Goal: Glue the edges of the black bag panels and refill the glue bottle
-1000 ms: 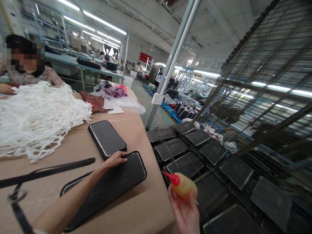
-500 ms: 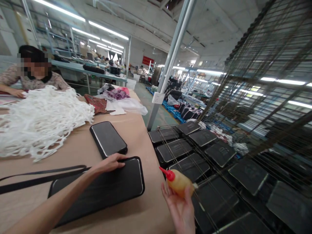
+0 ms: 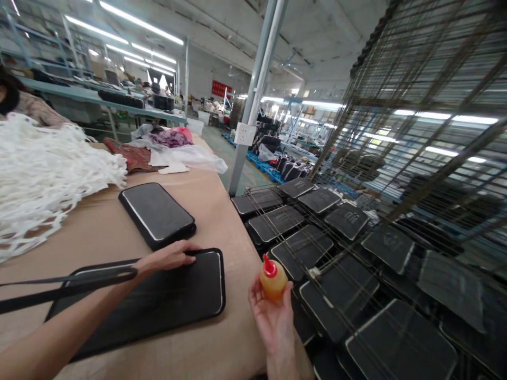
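A long black padded panel (image 3: pixel 158 301) with a pale line near its rim lies on the brown-covered table. My left hand (image 3: pixel 176 256) grips its far edge, thumb on the top face, fingers toward the back side. A black strap (image 3: pixel 95 282) crosses the panel by my left wrist. Over the table's right edge, my right hand (image 3: pixel 271 316) holds a squeeze bottle (image 3: pixel 274 282) of amber liquid, palm up. Its red nozzle points upward, clear of the panel. Just beyond my left hand lies a smaller black padded piece (image 3: pixel 158 214), also with a pale line along its edge.
White strips (image 3: pixel 51 174) are heaped at the left, near a person's sleeve (image 3: pixel 43 111). Cloth and plastic (image 3: pixel 178 150) lie at the table's far end. A post (image 3: pixel 253 95) stands past it. At right, a wire rack (image 3: pixel 289 227) bears several black panels; mesh frames (image 3: pixel 428 105) tilt above.
The bottle has turned from pointing left to pointing up, and my right hand has shifted slightly left. My left hand stays on the panel. The view has swung right.
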Available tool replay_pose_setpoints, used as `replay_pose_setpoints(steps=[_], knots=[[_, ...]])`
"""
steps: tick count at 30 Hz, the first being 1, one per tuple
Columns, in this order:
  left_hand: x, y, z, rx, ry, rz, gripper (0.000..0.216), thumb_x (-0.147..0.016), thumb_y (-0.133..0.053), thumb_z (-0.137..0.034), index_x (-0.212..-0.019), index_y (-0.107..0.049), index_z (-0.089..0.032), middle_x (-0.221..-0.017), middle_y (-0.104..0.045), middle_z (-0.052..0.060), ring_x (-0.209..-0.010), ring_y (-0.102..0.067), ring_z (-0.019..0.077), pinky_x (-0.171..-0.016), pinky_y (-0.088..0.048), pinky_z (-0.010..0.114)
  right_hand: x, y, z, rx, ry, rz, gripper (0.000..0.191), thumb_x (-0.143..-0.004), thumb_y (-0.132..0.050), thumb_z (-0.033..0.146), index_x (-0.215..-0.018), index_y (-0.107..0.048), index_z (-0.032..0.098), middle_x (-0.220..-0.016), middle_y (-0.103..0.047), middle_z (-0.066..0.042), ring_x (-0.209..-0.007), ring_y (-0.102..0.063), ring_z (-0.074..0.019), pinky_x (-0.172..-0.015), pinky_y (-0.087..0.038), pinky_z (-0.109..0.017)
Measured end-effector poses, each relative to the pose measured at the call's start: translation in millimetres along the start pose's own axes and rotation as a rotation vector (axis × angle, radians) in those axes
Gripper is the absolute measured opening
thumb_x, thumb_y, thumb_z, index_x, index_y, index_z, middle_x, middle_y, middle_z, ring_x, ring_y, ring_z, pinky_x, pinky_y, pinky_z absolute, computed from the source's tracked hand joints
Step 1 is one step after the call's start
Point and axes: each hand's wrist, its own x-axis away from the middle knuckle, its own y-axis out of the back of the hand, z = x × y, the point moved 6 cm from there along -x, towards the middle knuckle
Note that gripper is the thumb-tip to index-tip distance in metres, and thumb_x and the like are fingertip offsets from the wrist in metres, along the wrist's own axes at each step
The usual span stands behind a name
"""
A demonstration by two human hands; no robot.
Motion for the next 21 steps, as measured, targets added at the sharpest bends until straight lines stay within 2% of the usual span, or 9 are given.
replay_pose_setpoints(steps=[2,5,7,10,15,21], knots=[[-0.4,-6.5,1.7,-0.032,-0.02,0.021,0.032,-0.066,-0.055,-0.024,-0.091,-0.073,-0.019,-0.088,-0.072,0.0,-0.086,-0.062,0.0244,-0.074,-0.042,0.023,-0.5,10.1,-1.3,0.013,0.021,0.005,0.042,-0.077,-0.062,0.047,-0.098,-0.059,0.012,-0.093,-0.065,-0.009,-0.087,-0.062,-0.0174,-0.08,-0.051,-0.033],[3.8,-11.0,3.6,-0.079,-0.042,-0.038,0.03,-0.069,-0.05,-0.025,-0.087,-0.073,-0.017,-0.08,-0.07,-0.001,-0.077,-0.061,0.0217,-0.066,-0.04,0.022,4.5,21.9,-0.5,0.044,0.066,0.028,0.036,-0.076,-0.066,0.04,-0.102,-0.058,0.016,-0.097,-0.066,-0.007,-0.088,-0.063,-0.0182,-0.078,-0.052,-0.035],[10.7,-12.8,2.7,-0.1,-0.042,-0.096,0.031,-0.072,-0.05,-0.03,-0.085,-0.073,-0.016,-0.075,-0.069,0.0,-0.073,-0.059,0.0207,-0.063,-0.038,0.022,10.9,27.9,1.1,0.064,0.095,0.045,0.034,-0.076,-0.067,0.036,-0.103,-0.058,0.017,-0.099,-0.066,-0.007,-0.089,-0.062,-0.0187,-0.079,-0.052,-0.036],[26.8,-18.4,-7.8,-0.14,-0.095,-0.11,0.035,-0.075,-0.051,-0.039,-0.087,-0.072,-0.014,-0.077,-0.068,0.0,-0.074,-0.059,0.0203,-0.064,-0.038,0.021,23.9,33.0,4.5,0.081,0.142,0.077,0.033,-0.075,-0.067,0.035,-0.102,-0.058,0.018,-0.1,-0.065,-0.007,-0.09,-0.062,-0.0193,-0.079,-0.052,-0.037],[69.1,-17.6,-31.5,-0.174,-0.178,-0.143,0.037,-0.077,-0.05,-0.042,-0.091,-0.069,-0.012,-0.083,-0.067,0.001,-0.079,-0.058,0.0198,-0.068,-0.039,0.022,58.6,32.3,7.1,0.104,0.204,0.164,0.029,-0.076,-0.065,0.031,-0.103,-0.059,0.021,-0.103,-0.065,-0.006,-0.092,-0.062,-0.0208,-0.078,-0.053,-0.039],[141.7,-14.5,-65.8,-0.152,-0.284,-0.212,0.037,-0.075,-0.054,-0.042,-0.09,-0.068,-0.011,-0.082,-0.065,0.002,-0.077,-0.056,0.0185,-0.066,-0.038,0.022,116.3,38.7,16.1,0.239,0.35,0.252,0.034,-0.078,-0.063,0.038,-0.108,-0.059,0.024,-0.112,-0.062,-0.004,-0.098,-0.06,-0.0216,-0.074,-0.056,-0.036]])
